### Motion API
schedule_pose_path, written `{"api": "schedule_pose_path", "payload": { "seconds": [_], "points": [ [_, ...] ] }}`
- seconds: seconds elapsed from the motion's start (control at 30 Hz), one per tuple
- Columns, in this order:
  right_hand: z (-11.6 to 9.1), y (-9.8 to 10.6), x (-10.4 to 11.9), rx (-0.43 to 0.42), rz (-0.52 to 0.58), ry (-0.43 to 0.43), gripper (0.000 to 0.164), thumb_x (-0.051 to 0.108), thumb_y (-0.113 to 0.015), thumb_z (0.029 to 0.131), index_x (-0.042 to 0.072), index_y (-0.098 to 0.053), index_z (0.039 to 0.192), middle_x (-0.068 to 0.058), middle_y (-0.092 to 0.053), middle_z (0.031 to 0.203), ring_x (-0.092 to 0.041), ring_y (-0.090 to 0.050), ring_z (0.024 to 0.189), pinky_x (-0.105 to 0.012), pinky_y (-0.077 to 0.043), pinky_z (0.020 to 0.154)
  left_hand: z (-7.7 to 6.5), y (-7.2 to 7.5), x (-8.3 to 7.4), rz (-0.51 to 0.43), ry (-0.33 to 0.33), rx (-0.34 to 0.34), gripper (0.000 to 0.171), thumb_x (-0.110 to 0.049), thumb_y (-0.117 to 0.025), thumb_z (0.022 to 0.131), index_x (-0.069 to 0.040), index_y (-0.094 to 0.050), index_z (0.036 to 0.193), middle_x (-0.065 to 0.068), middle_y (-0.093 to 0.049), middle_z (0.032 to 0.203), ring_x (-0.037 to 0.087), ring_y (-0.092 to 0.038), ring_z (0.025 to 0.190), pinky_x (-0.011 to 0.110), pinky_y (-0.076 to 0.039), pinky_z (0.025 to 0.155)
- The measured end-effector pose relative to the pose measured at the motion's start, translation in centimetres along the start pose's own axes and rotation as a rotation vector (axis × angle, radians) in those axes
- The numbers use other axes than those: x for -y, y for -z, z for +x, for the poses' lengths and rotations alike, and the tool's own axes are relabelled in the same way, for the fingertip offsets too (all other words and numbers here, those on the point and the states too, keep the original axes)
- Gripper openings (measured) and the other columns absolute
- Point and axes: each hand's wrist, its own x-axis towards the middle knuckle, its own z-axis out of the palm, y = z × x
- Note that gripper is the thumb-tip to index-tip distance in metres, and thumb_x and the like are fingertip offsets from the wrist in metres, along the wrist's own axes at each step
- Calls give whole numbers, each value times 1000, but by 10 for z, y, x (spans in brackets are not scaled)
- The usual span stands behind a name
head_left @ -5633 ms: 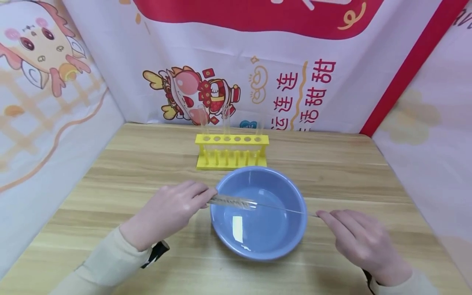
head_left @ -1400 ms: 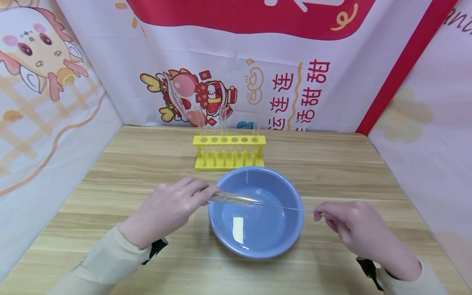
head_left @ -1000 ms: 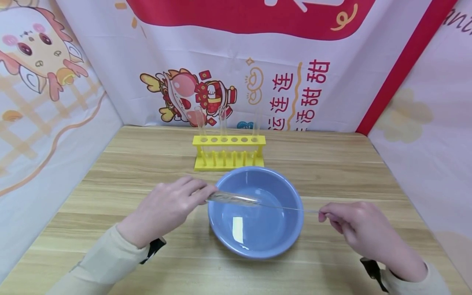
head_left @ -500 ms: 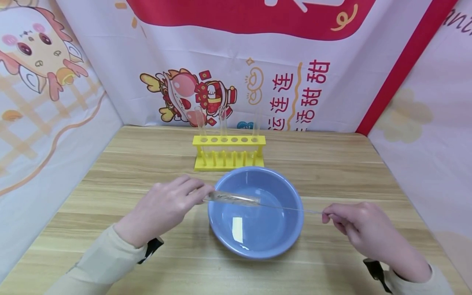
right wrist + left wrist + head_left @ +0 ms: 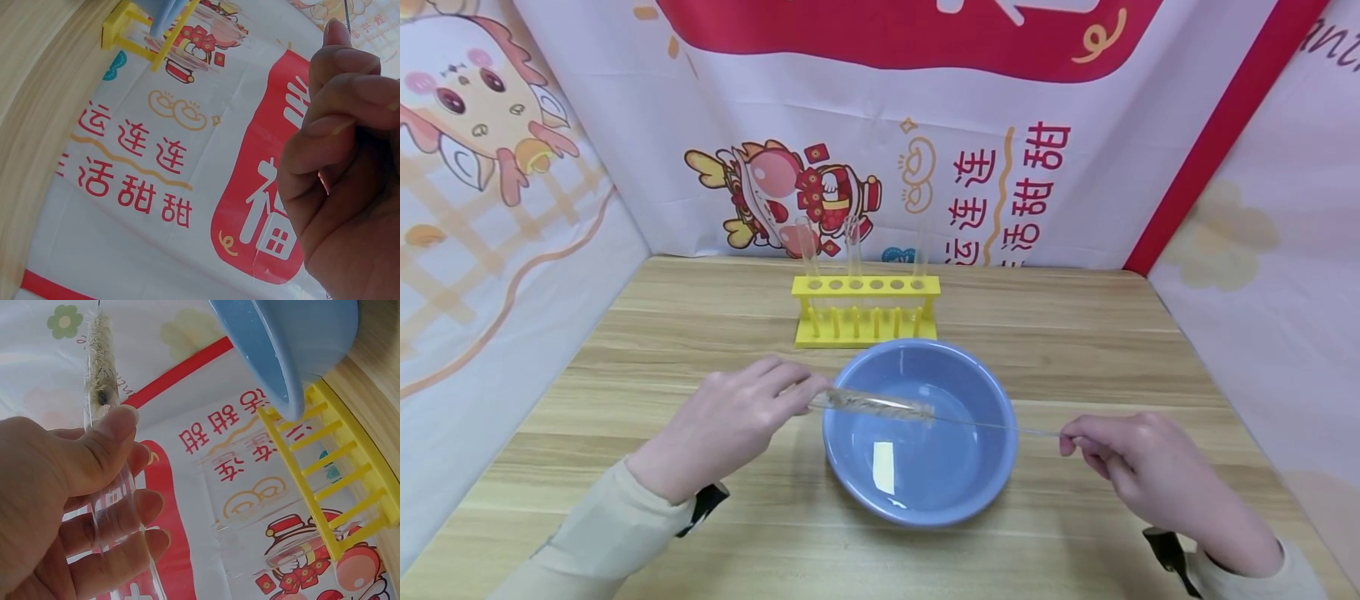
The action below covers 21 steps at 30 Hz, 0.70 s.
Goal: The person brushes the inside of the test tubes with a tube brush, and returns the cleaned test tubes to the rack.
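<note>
Over the basin, my left hand (image 5: 722, 421) grips a clear test tube (image 5: 865, 402), lying nearly level with its mouth toward the right. Inside the tube, close to the mouth, are the pale bristles of a test tube brush (image 5: 102, 356). Its thin wire handle (image 5: 985, 425) runs right to my right hand (image 5: 1150, 467), which pinches the end between thumb and curled fingers. Below the tube stands a blue basin (image 5: 917, 367) on the table; light reflects inside it. In the left wrist view, thumb and fingers wrap the tube's lower part.
Just behind the basin stands a yellow test tube rack (image 5: 865, 286) with 3 clear tubes upright in it. A printed cloth (image 5: 925, 100) hangs along the table's back edge, and more printed cloth closes both sides.
Over the last second my right hand has shifted slightly right with the wire, and the bristles sit nearer the tube's mouth. My left hand has drifted a little left. Basin and rack stay put.
</note>
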Motion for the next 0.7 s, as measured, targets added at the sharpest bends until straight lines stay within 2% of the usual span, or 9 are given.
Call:
{"api": "schedule_pose_path", "payload": {
  "seconds": [0.17, 0.33, 0.43, 0.5, 0.57, 0.67, 0.7],
  "points": [
    [-1, 0, -2, 2, 1, 3, 58, -26, -52, 61, 24, -65, 88, 24, -39, 64, 14, -29, 54, -6, -29, 48, -1, -1, 1, 2, -4, -3, 31, -7, -70, 88, -9, -70, 119, 6, -69, 103, 23, -67, 93, 28, -55, 50],
    [-2, -1, -2, -3, 3, 8, 57, -26, -53, 61, 23, -65, 88, 24, -39, 64, 14, -29, 55, -7, -29, 49, -2, -1, 2, -3, -5, -3, 35, -4, -72, 85, -9, -70, 119, 6, -69, 103, 23, -67, 92, 29, -56, 51],
    [-1, -1, -1, -41, -35, 20, 50, -22, -51, 65, 20, -67, 89, 23, -42, 66, 13, -33, 56, -8, -31, 49, -2, -1, 2, -3, -5, -6, 36, -3, -74, 84, -9, -70, 119, 6, -69, 103, 23, -67, 92, 29, -56, 51],
    [1, -2, 2, -115, -116, 61, 35, -12, -51, 80, 16, -69, 90, 19, -47, 67, 9, -38, 55, -10, -32, 45, -1, -1, 2, -6, -3, -8, 37, -4, -76, 83, -8, -70, 119, 6, -70, 103, 23, -68, 92, 30, -56, 52],
    [4, -2, 6, -239, -223, 133, 26, -1, -48, 92, 11, -71, 92, 13, -51, 67, 3, -39, 52, -13, -29, 41, -1, -1, 2, -20, 2, -12, 39, -4, -78, 81, -8, -70, 119, 6, -70, 103, 22, -68, 92, 30, -57, 53],
    [13, -3, 12, -459, -378, 279, 29, 5, -45, 101, 4, -72, 94, -1, -57, 67, -11, -41, 46, -19, -24, 33, -1, 0, 2, -50, 6, -24, 43, -3, -82, 78, -8, -70, 119, 5, -69, 104, 22, -68, 92, 29, -56, 51],
    [15, -3, 13, -520, -423, 332, 26, 1, -47, 99, 2, -73, 96, -5, -58, 67, -15, -41, 45, -22, -25, 32, -1, 1, 2, -61, 6, -27, 45, -3, -83, 76, -8, -70, 119, 5, -69, 103, 22, -68, 91, 28, -55, 50]
  ]
}}
